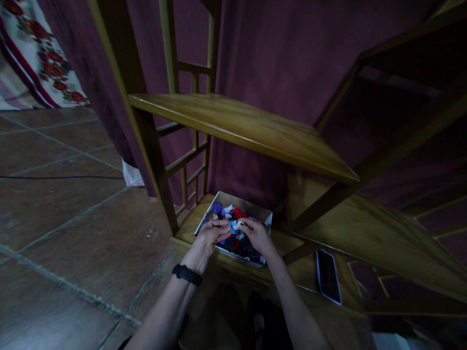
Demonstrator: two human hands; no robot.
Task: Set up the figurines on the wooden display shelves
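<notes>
A shallow white-edged box (261, 214) full of small red, black, purple and white items sits on the lowest wooden shelf. Over it, my left hand (212, 232) and my right hand (256, 234) come together, fingers pinched on a small blue-and-white item (233, 224). Its kind is too small to make out. A black band (187, 274) circles my left wrist. Below my fingers lie a black and red item (230, 243) and other small pieces, partly hidden by my hands.
A wooden shelf board (233, 121) juts out above the box. Upright posts (146, 126) stand at the left. A phone (329, 276) lies on the lower shelf to the right. Maroon curtain (262, 63) hangs behind, and a cable (62, 177) crosses the tiled floor (73, 233).
</notes>
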